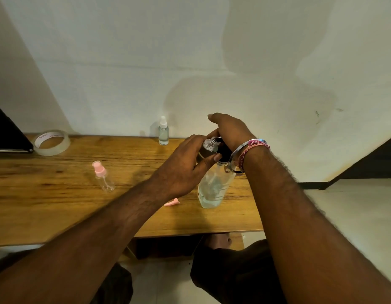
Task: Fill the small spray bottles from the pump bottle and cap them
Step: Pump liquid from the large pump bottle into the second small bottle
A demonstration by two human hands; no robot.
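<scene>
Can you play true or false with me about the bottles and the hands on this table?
1. The left hand holds a small clear bottle up at the pump. True.
2. The pink-topped bottle lies on its side. False: it stands upright.
3. The right hand rests on top of the pump bottle. True.
4. The tape roll sits beside the pump bottle. False: it lies far off at the table's left end.
5. The white-topped bottle stands near the wall. True.
</scene>
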